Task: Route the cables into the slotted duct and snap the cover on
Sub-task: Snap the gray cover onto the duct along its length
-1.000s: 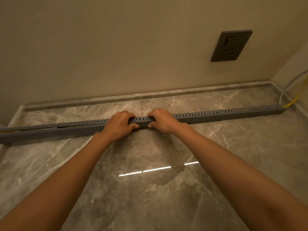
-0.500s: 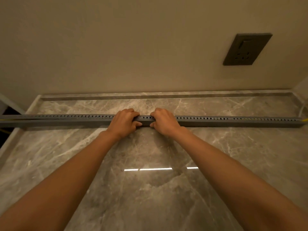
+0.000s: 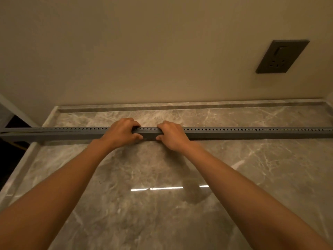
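Head view, left hand: your left hand (image 3: 122,133) is curled over the slotted duct (image 3: 252,133), with the fingers hooked over the far top edge and the thumb on the near face, pinching it.
Head view, right hand: your right hand (image 3: 172,135) has the same pinching grip just beside the left, with a short bare stretch of duct between them.
Duct: it lies flat across the marble surface (image 3: 162,204), parallel to the wall (image 3: 144,51). The right end runs out of frame and the left end pokes past the marble edge over a dark gap (image 3: 10,141).
Cover: I judge it's on at the middle. Left of your hands a thin seam line runs along the duct, so that stretch may not be clipped down.
Cables: none are plainly visible, so they're probably inside.
Risk, partial snap: you're squeezing one spot only, so the ends could spring back up.
Risk, pinched cable: a strand riding high under that left seam could get trapped by the lip if you press down.
Risk, sliding: the marble is polished and the duct is long, so uneven pressure could skate it towards the wall.
Risk, overhang: pressing on the unsupported left end could tip the run.
Socket: the wall socket (image 3: 282,56) is well apart and plays no part here.
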Demonstrator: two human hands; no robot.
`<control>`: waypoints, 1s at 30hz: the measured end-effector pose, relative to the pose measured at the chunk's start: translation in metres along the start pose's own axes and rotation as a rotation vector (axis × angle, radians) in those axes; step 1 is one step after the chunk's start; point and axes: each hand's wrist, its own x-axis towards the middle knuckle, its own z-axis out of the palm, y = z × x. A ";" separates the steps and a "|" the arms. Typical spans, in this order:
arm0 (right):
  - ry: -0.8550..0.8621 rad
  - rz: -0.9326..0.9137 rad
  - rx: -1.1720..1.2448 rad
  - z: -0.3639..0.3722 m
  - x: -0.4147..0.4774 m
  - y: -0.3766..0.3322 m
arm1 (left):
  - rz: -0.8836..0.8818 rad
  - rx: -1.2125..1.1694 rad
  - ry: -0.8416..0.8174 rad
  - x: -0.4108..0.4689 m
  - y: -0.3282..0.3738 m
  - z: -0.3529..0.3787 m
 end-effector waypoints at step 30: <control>0.009 0.130 -0.064 0.007 0.012 -0.046 | 0.085 -0.040 0.055 -0.011 -0.050 -0.005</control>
